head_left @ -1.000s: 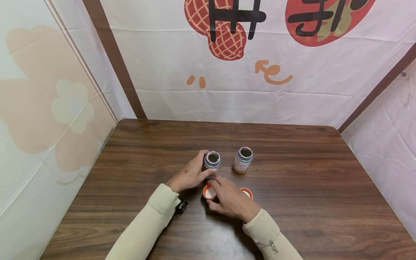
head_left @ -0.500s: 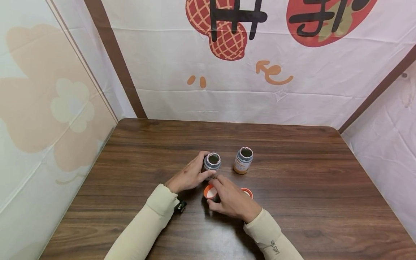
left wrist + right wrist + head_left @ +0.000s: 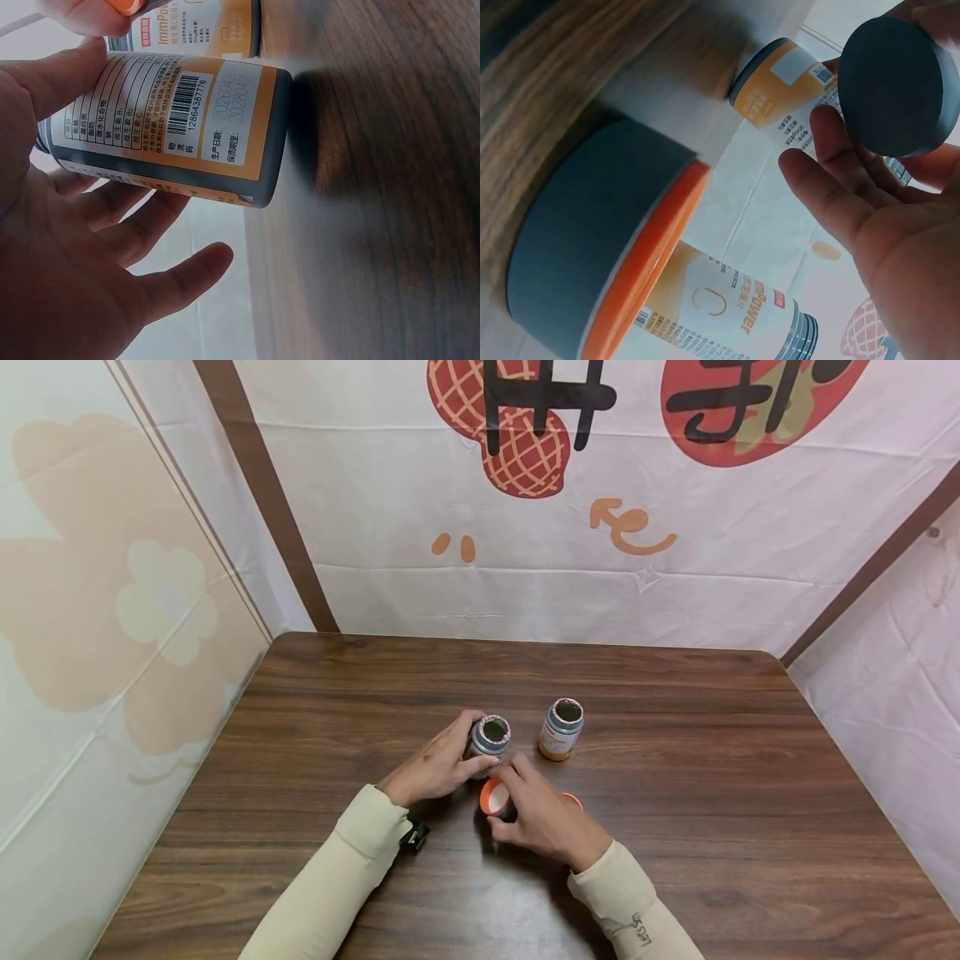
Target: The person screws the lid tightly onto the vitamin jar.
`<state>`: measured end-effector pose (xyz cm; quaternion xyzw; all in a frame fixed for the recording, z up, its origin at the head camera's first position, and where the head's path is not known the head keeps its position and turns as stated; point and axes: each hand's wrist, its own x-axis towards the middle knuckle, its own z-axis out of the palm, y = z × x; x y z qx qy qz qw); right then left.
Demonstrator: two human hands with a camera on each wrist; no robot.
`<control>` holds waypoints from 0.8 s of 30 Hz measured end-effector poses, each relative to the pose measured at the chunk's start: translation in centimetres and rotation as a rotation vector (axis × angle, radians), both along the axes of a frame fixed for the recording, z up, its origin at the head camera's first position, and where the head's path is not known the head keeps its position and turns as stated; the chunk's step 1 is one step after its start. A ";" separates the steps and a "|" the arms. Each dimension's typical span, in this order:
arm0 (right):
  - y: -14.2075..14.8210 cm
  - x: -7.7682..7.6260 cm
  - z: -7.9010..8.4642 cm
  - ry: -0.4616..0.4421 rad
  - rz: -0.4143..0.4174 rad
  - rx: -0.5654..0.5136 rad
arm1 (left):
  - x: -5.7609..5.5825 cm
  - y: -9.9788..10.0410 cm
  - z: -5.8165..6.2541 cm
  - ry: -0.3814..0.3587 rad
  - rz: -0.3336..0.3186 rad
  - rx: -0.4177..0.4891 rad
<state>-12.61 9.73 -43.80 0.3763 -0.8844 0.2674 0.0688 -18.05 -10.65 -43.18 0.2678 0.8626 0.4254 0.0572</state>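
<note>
My left hand (image 3: 435, 767) grips an uncapped pill bottle (image 3: 491, 737), thumb on the near side. Its grey body and orange-white label with a barcode fill the left wrist view, where the bottle (image 3: 187, 127) appears just above the tabletop or touching it; I cannot tell which. My right hand (image 3: 551, 814) pinches a grey cap (image 3: 896, 86) by its rim, just in front of that bottle. In the head view the orange-rimmed inside of this cap (image 3: 493, 798) faces up and left. A second cap (image 3: 592, 240) lies on the table, orange rim up, partly behind my right hand.
Another uncapped bottle (image 3: 560, 733) stands upright to the right of the held one. The brown wooden table (image 3: 712, 777) runs back to a printed cloth wall (image 3: 375, 602). A small black object (image 3: 415, 836) shows by the left cuff.
My right hand has shifted slightly right, and the cap in it has tilted a little more. The left hand and its bottle have moved slightly nearer. The other bottle stays put.
</note>
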 end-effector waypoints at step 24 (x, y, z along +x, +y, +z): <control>1.8 -0.3 0.4 0.053 -0.053 -0.057 | 0.6 -0.1 0.1 0.015 0.007 -0.005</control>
